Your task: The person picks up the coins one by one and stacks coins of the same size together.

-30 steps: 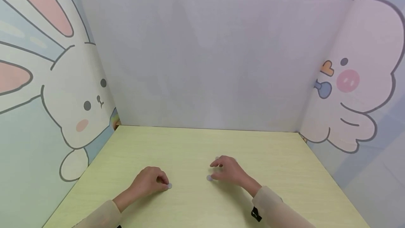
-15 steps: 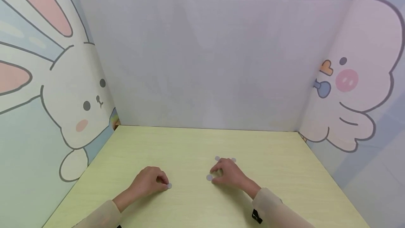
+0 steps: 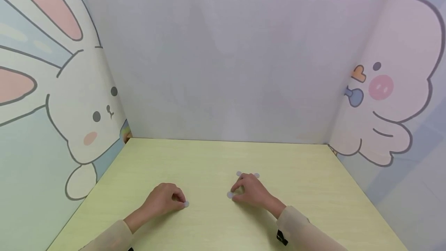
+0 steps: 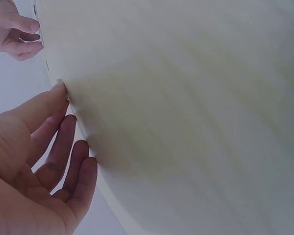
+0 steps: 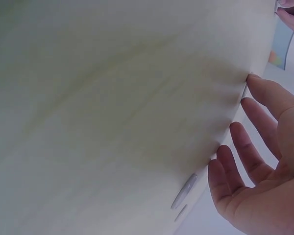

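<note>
At the left of centre my left hand (image 3: 162, 200) rests low on the table, pinching the edge of a small pale grey coin-like disc (image 3: 187, 204) between thumb and index fingertip. The left wrist view shows the thumb tip (image 4: 60, 87) against that disc; its other fingers are bent. My right hand (image 3: 253, 191) has thumb and index finger at either side of a second disc (image 3: 230, 195), flat on the table. A sliver of this disc (image 5: 244, 91) shows between both fingertips in the right wrist view. Two more discs, a left one (image 3: 239, 173) and a right one (image 3: 257, 175), lie just beyond the right hand.
The pale yellow wooden table (image 3: 195, 162) ends at a plain whitish cloth backdrop (image 3: 223, 69). Side panels carry a rabbit drawing (image 3: 87, 107) on the left and a chick-like drawing (image 3: 400, 69) on the right.
My right hand has shifted slightly, its index finger lowering towards the thumb around the disc. The two farther discs have come into fuller view. The left hand has stayed put.
</note>
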Demonstrator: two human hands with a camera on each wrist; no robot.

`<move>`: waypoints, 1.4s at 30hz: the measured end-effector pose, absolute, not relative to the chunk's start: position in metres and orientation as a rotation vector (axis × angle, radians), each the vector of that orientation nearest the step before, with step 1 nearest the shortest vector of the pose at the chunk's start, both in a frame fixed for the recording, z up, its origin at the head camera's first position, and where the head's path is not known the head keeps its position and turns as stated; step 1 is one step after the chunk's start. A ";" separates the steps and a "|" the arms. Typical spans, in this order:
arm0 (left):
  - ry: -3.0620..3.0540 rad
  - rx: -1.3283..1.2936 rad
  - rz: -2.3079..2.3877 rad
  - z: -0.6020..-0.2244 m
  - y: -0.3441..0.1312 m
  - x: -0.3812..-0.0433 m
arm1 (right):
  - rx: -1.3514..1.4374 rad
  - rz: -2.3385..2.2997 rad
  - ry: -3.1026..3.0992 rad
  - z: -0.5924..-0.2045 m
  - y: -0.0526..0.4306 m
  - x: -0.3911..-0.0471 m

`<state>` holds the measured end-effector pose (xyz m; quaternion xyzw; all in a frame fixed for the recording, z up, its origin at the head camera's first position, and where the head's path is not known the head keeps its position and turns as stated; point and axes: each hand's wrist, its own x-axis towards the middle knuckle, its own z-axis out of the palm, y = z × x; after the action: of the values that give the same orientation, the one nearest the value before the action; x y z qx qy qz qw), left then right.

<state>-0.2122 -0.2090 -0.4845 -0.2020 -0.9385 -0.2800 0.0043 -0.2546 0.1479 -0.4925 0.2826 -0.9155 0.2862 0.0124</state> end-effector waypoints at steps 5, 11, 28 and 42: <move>-2.959 -0.607 -0.865 -0.483 -0.208 -0.210 | 0.888 0.849 -2.874 -0.493 0.147 -0.255; -2.961 -0.601 -0.851 -0.484 -0.207 -0.210 | 0.927 0.850 -2.869 -0.493 0.146 -0.256; -2.968 -0.590 -0.871 -0.484 -0.208 -0.210 | 0.950 0.883 -2.909 -0.492 0.137 -0.252; -2.961 -0.608 -0.884 -0.484 -0.209 -0.212 | 0.978 0.855 -2.893 -0.489 0.123 -0.248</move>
<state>-0.2120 -0.2086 -0.4844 -0.1931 -0.9401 -0.2808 -0.0037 -0.2481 0.1235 -0.4892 0.3084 -0.9121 0.2696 -0.0147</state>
